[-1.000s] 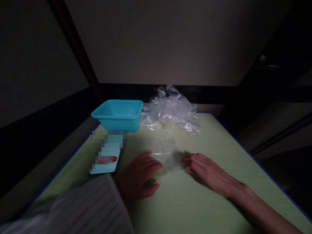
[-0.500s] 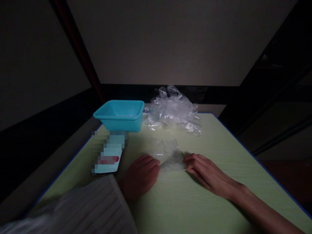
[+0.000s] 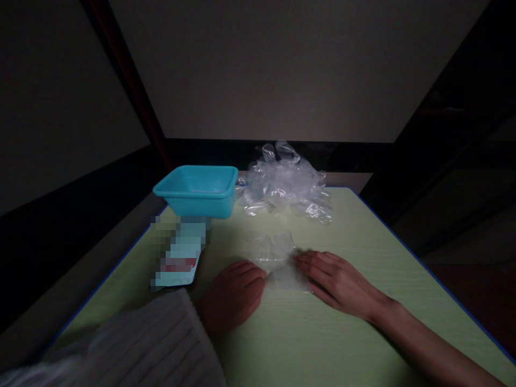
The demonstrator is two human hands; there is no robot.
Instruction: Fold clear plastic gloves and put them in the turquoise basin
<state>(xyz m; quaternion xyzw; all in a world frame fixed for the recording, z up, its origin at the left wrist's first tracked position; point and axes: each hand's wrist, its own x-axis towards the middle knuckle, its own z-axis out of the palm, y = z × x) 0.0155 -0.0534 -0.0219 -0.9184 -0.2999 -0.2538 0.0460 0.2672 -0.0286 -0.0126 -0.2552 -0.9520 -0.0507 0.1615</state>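
A clear, thin plastic piece lies on the pale green table between my hands. My left hand has its fingers curled and pressed together at the plastic's lower left edge, pinching it. Over the right edge of the plastic, my right hand rests with its fingers stretched forward and slightly apart, the tips touching the sheet. Farther back sits a heap of crumpled clear plastic gloves.
A blue basket stands at the back left of the table. In front of it lies a phone-like flat object, partly pixelated. A wall rises behind the table.
My right hand has shifted slightly left, onto the plastic, and its fingers have straightened. The near part of the plastic has moved a little toward me. My left hand has barely moved.
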